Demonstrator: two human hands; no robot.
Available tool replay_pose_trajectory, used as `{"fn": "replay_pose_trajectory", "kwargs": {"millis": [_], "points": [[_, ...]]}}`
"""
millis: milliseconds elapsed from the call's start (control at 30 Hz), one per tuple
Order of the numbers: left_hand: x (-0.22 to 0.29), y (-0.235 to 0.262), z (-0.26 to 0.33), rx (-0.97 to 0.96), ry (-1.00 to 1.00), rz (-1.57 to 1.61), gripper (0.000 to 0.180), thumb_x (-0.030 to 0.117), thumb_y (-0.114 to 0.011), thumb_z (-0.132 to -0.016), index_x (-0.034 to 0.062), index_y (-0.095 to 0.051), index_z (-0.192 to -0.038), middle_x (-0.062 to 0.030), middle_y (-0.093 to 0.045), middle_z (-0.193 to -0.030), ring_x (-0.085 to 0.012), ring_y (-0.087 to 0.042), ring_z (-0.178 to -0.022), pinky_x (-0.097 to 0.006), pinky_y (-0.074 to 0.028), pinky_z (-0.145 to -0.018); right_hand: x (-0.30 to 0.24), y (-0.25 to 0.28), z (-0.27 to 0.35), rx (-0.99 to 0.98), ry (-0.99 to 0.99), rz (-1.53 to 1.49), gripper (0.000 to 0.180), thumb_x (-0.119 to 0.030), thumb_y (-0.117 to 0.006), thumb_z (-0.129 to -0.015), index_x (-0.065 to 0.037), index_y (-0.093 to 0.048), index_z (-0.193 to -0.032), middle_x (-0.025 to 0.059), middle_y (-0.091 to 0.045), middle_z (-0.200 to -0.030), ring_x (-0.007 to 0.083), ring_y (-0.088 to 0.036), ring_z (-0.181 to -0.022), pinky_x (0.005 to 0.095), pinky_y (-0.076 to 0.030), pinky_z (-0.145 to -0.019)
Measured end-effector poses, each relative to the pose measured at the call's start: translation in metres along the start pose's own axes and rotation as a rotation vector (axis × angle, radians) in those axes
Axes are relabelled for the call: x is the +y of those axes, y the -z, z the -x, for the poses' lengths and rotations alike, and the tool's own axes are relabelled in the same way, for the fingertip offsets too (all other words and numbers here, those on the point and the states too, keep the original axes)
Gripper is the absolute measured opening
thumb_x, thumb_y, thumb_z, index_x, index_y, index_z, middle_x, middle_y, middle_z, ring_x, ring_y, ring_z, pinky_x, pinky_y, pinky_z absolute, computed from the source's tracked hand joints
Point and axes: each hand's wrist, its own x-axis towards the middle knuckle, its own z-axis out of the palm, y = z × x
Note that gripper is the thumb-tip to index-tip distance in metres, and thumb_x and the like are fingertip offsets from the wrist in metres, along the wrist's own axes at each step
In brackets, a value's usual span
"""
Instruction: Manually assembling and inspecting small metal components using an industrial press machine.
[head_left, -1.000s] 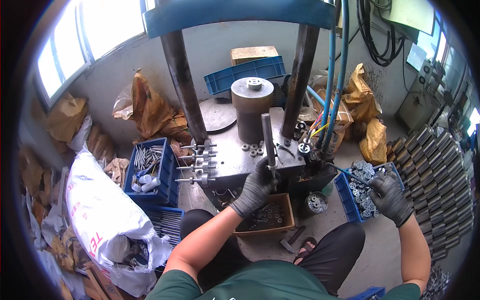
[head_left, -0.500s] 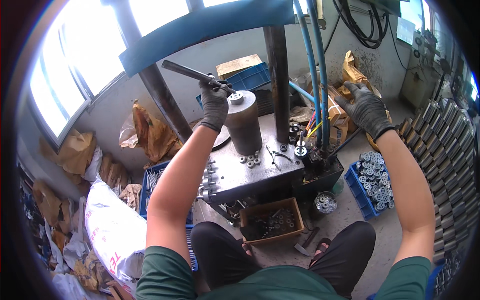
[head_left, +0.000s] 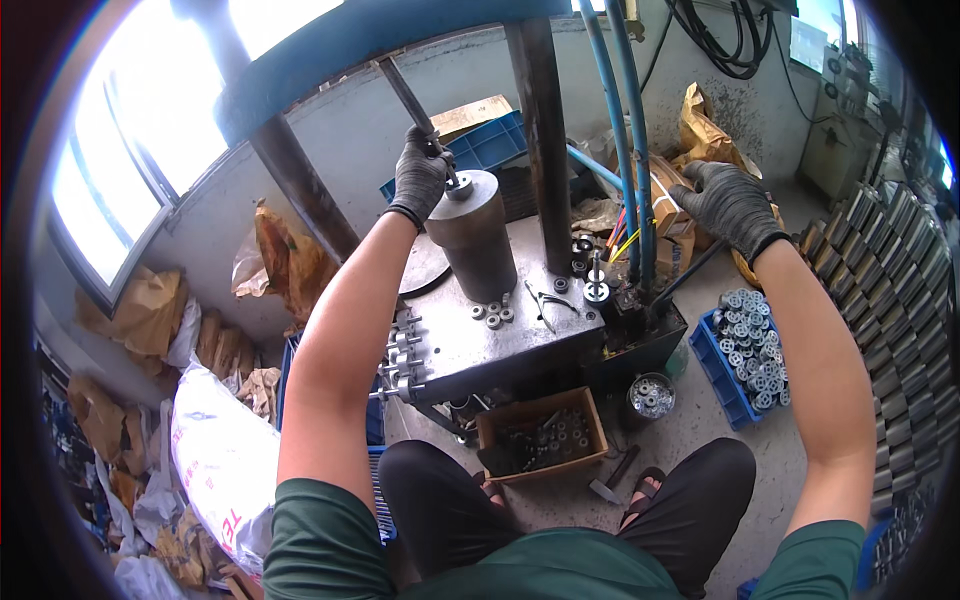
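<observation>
My left hand point(head_left: 421, 178), in a dark grey glove, is closed round the lower part of a dark metal rod point(head_left: 402, 92). The rod leans, its upper end reaching up toward the blue crossbeam point(head_left: 400, 45). Its lower end is beside the small round piece point(head_left: 460, 186) on top of a thick steel cylinder point(head_left: 477, 240); whether they touch is hard to see. The cylinder stands on the metal press table point(head_left: 460, 350). My right hand point(head_left: 738, 207), gloved as well, is raised at the right near the blue pipes point(head_left: 640, 150), fingers apart and holding nothing.
Small metal rings point(head_left: 494, 316) and pliers point(head_left: 548, 304) lie on the table. Shafts point(head_left: 402, 362) line its left edge. A box of parts point(head_left: 545, 440), a hammer point(head_left: 612, 478), a bucket point(head_left: 650, 397) and a blue crate of wheels point(head_left: 745, 350) are on the floor. Steel posts point(head_left: 543, 150) flank the cylinder.
The rod has swung from a nearly level slant to a steeper one in my left hand, its lower end now by the cylinder's top. My right hand has dropped slightly.
</observation>
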Motion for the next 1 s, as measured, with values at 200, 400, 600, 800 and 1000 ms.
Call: {"fn": "replay_pose_trajectory", "kwargs": {"millis": [200,400,600,800,1000], "points": [[0.008,-0.003,0.0,-0.047,-0.008,-0.19,0.047,-0.006,-0.065,-0.09,0.0103,-0.048,-0.131,-0.0092,-0.065,-0.089,-0.0183,-0.068,-0.079,-0.033,-0.06,-0.07,0.001,-0.003,0.003,-0.009,-0.027,-0.011,0.053,-0.049,-0.063,-0.092,-0.005,-0.071,-0.121,0.0203,-0.074,-0.105,0.0345,-0.071,-0.102,0.0438,-0.054,-0.094],[0.021,-0.012,0.009,-0.032,-0.029,-0.445,0.049,0.006,-0.071,-0.087,0.0135,-0.052,-0.131,-0.0113,-0.071,-0.091,-0.0257,-0.072,-0.083,-0.039,-0.057,-0.077,0.005,0.001,0.035,0.007,-0.008,0.023,0.05,-0.044,-0.066,-0.091,-0.005,-0.07,-0.121,0.0211,-0.073,-0.106,0.0362,-0.071,-0.101,0.0444,-0.055,-0.092],[0.003,-0.01,0.023,0.145,0.023,-0.367,0.047,0.008,-0.072,-0.089,0.0136,-0.055,-0.132,-0.0113,-0.073,-0.098,-0.0215,-0.071,-0.088,-0.036,-0.058,-0.079,-0.014,0.021,0.137,-0.195,0.092,-0.033,0.04,-0.031,-0.071,-0.089,-0.004,-0.068,-0.118,0.0209,-0.071,-0.104,0.0367,-0.071,-0.093,0.0431,-0.056,-0.084],[-0.032,-0.018,0.012,0.034,0.059,-0.008,0.021,0.003,-0.059,-0.1,0.0062,-0.065,-0.12,-0.0047,-0.069,-0.095,-0.0134,-0.063,-0.083,-0.027,-0.055,-0.077,0.008,0.01,0.195,-0.45,0.228,-0.092,0.043,-0.026,-0.073,-0.081,-0.003,-0.069,-0.117,0.0188,-0.071,-0.093,0.0365,-0.07,-0.081,0.0458,-0.056,-0.077],[-0.027,-0.017,0.021,0.069,0.038,-0.049,0.016,0.003,-0.061,-0.099,0.0058,-0.066,-0.114,-0.0028,-0.066,-0.089,-0.0115,-0.061,-0.082,-0.027,-0.056,-0.069,-0.01,0.006,0.2,-0.446,0.183,-0.104,0.036,-0.029,-0.07,-0.082,-0.005,-0.073,-0.109,0.0214,-0.07,-0.092,0.0394,-0.07,-0.085,0.0475,-0.057,-0.079]]}}
